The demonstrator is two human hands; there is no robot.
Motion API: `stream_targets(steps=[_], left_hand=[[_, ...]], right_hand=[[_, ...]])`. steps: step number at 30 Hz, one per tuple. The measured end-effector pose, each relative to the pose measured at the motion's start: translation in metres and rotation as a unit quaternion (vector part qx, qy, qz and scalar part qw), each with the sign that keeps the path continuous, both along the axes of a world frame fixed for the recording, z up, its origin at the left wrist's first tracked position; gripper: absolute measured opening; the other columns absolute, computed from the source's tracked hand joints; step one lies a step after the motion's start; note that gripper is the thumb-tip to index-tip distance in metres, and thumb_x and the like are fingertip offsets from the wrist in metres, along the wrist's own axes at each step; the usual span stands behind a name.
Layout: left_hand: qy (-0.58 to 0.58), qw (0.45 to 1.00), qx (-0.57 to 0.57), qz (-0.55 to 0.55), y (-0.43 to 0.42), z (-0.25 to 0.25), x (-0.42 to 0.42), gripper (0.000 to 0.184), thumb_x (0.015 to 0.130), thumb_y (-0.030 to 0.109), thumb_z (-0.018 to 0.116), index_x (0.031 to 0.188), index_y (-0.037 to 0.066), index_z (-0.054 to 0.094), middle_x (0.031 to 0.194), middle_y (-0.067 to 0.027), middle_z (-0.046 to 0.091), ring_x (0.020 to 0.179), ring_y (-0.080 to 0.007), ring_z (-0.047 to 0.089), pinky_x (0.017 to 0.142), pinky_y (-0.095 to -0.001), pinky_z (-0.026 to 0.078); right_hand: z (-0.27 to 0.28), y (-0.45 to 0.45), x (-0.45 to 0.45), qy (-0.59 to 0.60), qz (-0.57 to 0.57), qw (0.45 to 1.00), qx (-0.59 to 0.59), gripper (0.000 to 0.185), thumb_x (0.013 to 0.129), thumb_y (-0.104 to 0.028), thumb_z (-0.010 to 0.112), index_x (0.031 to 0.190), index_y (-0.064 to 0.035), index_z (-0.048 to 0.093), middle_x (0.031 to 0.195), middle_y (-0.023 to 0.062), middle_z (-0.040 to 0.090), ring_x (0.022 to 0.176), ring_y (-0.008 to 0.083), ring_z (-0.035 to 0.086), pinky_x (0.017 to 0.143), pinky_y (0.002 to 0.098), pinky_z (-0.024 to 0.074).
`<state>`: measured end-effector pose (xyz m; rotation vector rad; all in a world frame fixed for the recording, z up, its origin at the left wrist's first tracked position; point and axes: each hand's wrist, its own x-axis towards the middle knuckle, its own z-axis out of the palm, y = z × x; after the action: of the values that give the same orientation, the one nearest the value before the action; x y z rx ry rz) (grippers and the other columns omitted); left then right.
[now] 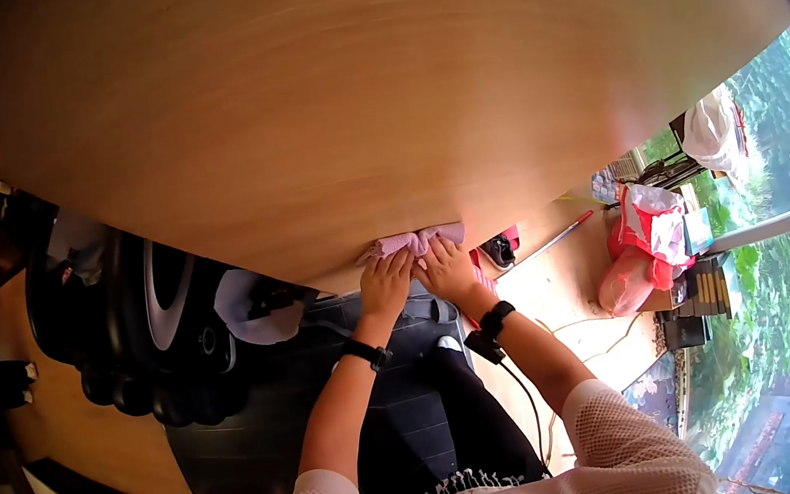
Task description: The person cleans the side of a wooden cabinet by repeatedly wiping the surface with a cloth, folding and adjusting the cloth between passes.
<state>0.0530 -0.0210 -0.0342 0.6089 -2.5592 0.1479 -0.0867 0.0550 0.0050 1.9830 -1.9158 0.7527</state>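
Observation:
A pink cloth (398, 244), bunched into a narrow roll, lies at the near edge of a large wooden table (374, 98). My left hand (387, 283) grips the left half of the cloth, its fingers bent over it. Close beside it, my right hand (446, 268) holds the right half in the same way. The cloth is pinched in at its middle, between the two hands. My thumbs are partly hidden. Both wrists wear black bands, and a cable runs down from the right one.
Black rounded chairs or cases (134, 294) stand to the left below the table. On the right are a red and white bag (650, 226), stacked boxes (709, 289), a red-tipped stick (560, 234) and a window (778, 314). A dark mat (245, 470) covers the floor below me.

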Motion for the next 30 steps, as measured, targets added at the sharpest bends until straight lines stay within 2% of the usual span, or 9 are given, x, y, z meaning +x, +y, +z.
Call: stream_targets(steps=[7,12,15,16,20,23,28,29,30], left_hand=[[0.05,0.998,0.032,0.019,0.02,0.083,-0.032,0.049,0.076,0.024,0.061,0.118,0.001,0.053,0.12,-0.0116,0.052,0.112,-0.0272,0.046,0.098,-0.0464,0.033],[0.11,0.989,-0.097,-0.018,0.017,0.216,-0.102,0.038,0.082,0.025,0.054,0.115,0.007,0.057,0.126,-0.0056,0.051,0.12,-0.021,0.043,0.104,-0.0426,0.025],[0.124,0.982,-0.141,0.025,0.021,0.201,-0.121,0.032,0.084,0.027,0.052,0.112,0.014,0.06,0.127,-0.0006,0.051,0.123,-0.0166,0.041,0.105,-0.0397,0.022],[0.096,0.988,-0.125,-0.002,0.014,0.152,-0.126,0.035,0.086,0.029,0.05,0.119,0.019,0.057,0.131,0.0043,0.049,0.125,-0.0121,0.038,0.106,-0.0374,0.02],[-0.02,0.98,-0.19,-0.053,0.025,0.076,-0.14,0.046,0.091,0.031,0.043,0.137,0.023,0.043,0.142,0.0139,0.038,0.131,-0.0007,0.028,0.112,-0.033,0.008],[-0.026,0.976,-0.212,-0.037,0.041,0.089,-0.144,0.047,0.092,0.032,0.042,0.138,0.024,0.041,0.144,0.0141,0.034,0.133,-0.001,0.025,0.113,-0.0317,0.005],[-0.037,0.985,-0.135,-0.103,0.042,0.092,-0.149,0.046,0.09,0.025,0.045,0.133,0.01,0.043,0.144,-0.0012,0.035,0.133,-0.0107,0.031,0.11,-0.0334,0.018],[-0.039,0.985,-0.125,-0.112,0.042,0.11,-0.157,0.046,0.09,0.025,0.045,0.133,0.01,0.043,0.144,-0.0017,0.036,0.133,-0.0115,0.031,0.11,-0.034,0.019],[-0.044,0.986,-0.113,-0.117,0.04,0.128,-0.165,0.046,0.09,0.024,0.044,0.133,0.009,0.043,0.144,-0.0021,0.036,0.133,-0.0122,0.031,0.11,-0.0347,0.019]], right_hand=[[0.082,0.011,-0.032,0.009,0.021,0.999,-0.04,0.041,0.075,-0.025,0.062,0.11,-0.0046,0.057,0.116,0.0131,0.057,0.104,0.0278,0.054,0.09,0.0439,0.0389],[0.159,-0.002,-0.085,-0.001,-0.044,0.957,-0.288,0.054,0.077,-0.01,0.048,0.126,0.0104,0.042,0.136,0.0316,0.032,0.127,0.0477,0.027,0.108,0.0555,0.0138],[0.153,0.009,-0.103,0.047,-0.052,0.96,-0.27,0.056,0.082,-0.009,0.042,0.132,0.0132,0.032,0.141,0.0359,0.021,0.133,0.051,0.015,0.109,0.0574,0.0065],[0.141,0.01,-0.105,0.07,-0.069,0.962,-0.255,0.056,0.083,-0.01,0.042,0.133,0.0133,0.03,0.141,0.0362,0.019,0.133,0.0514,0.014,0.109,0.0576,0.0061],[0.037,0.031,-0.111,-0.056,-0.151,0.973,-0.167,0.062,0.081,-0.016,0.047,0.133,0.0123,0.028,0.14,0.0341,0.025,0.13,0.0544,0.02,0.108,0.0594,0.0119],[0.014,0.053,-0.102,-0.127,-0.187,0.973,-0.04,0.06,0.083,-0.019,0.047,0.131,0.0132,0.03,0.139,0.036,0.024,0.129,0.0553,0.019,0.108,0.0588,0.0143],[0.049,0.06,-0.131,-0.047,-0.19,0.979,-0.064,0.059,0.079,-0.024,0.054,0.128,0.0071,0.041,0.134,0.0277,0.038,0.129,0.0448,0.03,0.11,0.0544,0.0172],[0.064,0.057,-0.142,-0.046,-0.162,0.981,-0.099,0.063,0.085,-0.025,0.05,0.135,0.0078,0.03,0.143,0.03,0.022,0.134,0.0469,0.017,0.11,0.056,0.0116],[0.092,0.052,-0.151,-0.017,-0.142,0.978,-0.154,0.062,0.086,-0.024,0.049,0.135,0.0083,0.03,0.143,0.0299,0.022,0.134,0.0464,0.018,0.11,0.0567,0.0112]])
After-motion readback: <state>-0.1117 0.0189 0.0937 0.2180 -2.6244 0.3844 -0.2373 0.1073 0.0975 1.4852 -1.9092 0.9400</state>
